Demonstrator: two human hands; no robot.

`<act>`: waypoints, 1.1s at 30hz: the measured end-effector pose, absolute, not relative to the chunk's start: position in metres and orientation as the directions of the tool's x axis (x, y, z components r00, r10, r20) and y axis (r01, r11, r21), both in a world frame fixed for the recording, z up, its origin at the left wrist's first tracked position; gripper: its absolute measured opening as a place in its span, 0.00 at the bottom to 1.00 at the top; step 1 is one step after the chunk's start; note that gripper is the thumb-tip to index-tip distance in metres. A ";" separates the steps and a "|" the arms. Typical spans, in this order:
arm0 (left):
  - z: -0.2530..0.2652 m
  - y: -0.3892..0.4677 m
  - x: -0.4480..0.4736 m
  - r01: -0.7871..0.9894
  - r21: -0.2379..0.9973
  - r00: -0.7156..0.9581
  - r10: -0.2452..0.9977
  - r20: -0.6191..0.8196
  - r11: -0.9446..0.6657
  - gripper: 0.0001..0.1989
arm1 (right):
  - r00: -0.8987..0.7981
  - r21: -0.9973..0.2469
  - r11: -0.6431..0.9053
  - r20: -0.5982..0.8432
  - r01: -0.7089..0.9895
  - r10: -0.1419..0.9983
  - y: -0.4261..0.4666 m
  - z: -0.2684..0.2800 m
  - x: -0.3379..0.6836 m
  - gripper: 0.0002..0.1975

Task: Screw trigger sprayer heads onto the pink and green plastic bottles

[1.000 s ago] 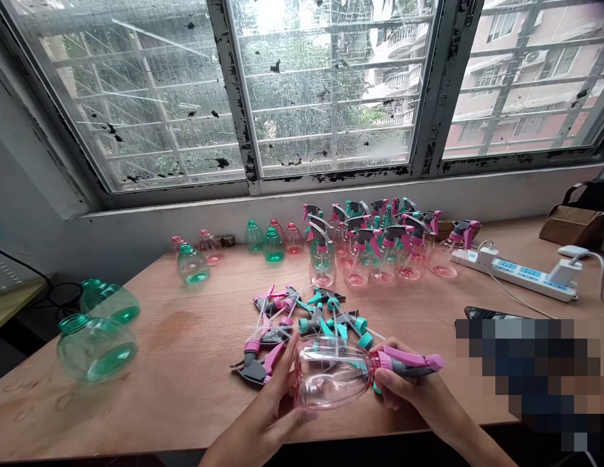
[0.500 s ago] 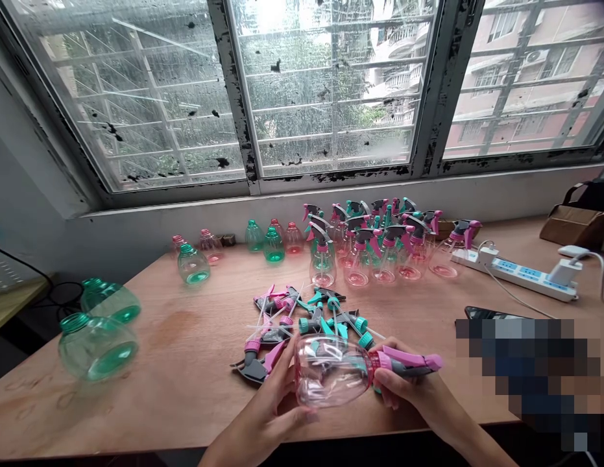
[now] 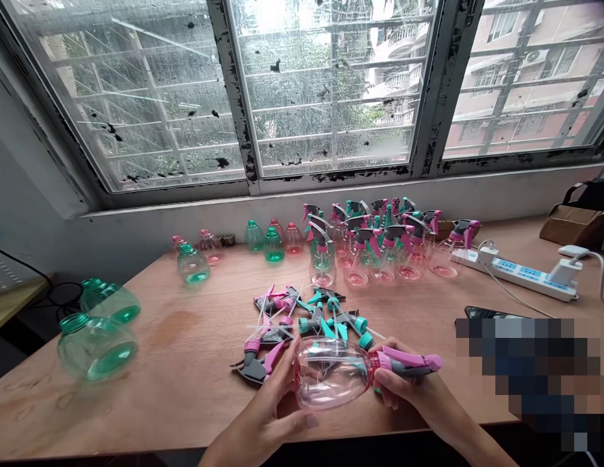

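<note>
A clear pink spray bottle (image 3: 333, 373) lies sideways between my hands, above the table's near edge. My left hand (image 3: 277, 402) is closed round its base end. At the neck, my right hand (image 3: 403, 383) grips the pink and grey trigger sprayer head (image 3: 409, 360), its fingers partly hidden behind the collar. Just beyond the bottle lies a loose pile of trigger heads: pink and grey ones (image 3: 255, 363) to the left, teal ones (image 3: 326, 318) to the right, with thin white tubes sticking out.
Several bottles with sprayers fitted (image 3: 362, 259) stand at the back. Green open bottles (image 3: 100, 350) are at the left, and more open green and pink bottles (image 3: 274, 245) line the back. A power strip (image 3: 520, 272), a phone (image 3: 496, 313) and a brown bag (image 3: 569, 224) lie right.
The bottle has turned very slightly between my hands, and my left thumb has shifted a little. Everything else stays in place.
</note>
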State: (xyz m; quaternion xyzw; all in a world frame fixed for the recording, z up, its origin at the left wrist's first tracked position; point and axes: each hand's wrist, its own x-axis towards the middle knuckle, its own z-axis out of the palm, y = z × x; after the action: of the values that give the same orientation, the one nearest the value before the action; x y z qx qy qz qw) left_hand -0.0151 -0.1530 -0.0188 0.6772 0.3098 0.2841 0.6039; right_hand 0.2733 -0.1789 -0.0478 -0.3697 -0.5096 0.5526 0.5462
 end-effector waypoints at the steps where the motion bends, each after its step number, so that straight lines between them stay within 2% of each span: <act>1: -0.019 -0.153 -0.015 0.068 0.994 0.652 0.758 0.019 -0.084 0.50 | -0.126 -0.965 0.125 0.157 -0.231 0.979 -0.179 -0.048 0.274 0.11; 10: -0.022 -0.155 -0.015 0.049 0.991 0.659 0.750 0.061 -0.125 0.54 | -0.145 -0.963 0.077 0.118 -0.258 0.982 -0.179 -0.048 0.273 0.14; 15: -0.020 -0.153 -0.015 0.026 0.994 0.667 0.742 0.062 -0.106 0.47 | -0.158 -0.970 0.096 0.133 -0.222 0.978 -0.179 -0.048 0.274 0.13; 21: -0.022 -0.154 -0.012 0.014 0.996 0.639 0.767 0.059 -0.088 0.48 | -0.151 -0.965 0.128 0.165 -0.228 0.975 -0.178 -0.051 0.275 0.12; 26: -0.023 -0.155 -0.012 -0.026 0.999 0.636 0.770 0.047 -0.040 0.55 | -0.167 -0.963 0.080 0.126 -0.259 0.978 -0.178 -0.050 0.273 0.13; 30: -0.019 -0.155 -0.013 -0.010 1.000 0.657 0.754 0.003 0.005 0.50 | -0.175 -0.963 0.080 0.127 -0.256 0.976 -0.179 -0.049 0.273 0.13; 33: -0.016 -0.155 -0.012 0.025 0.999 0.662 0.749 0.012 -0.037 0.51 | -0.182 -0.965 0.104 0.150 -0.239 0.972 -0.178 -0.050 0.275 0.12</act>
State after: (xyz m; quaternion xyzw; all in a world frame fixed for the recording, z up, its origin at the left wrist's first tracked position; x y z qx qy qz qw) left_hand -0.0119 -0.1551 -0.0155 0.6600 0.2931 0.2881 0.6289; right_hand 0.2746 -0.1783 -0.0499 -0.3539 -0.5177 0.5681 0.5329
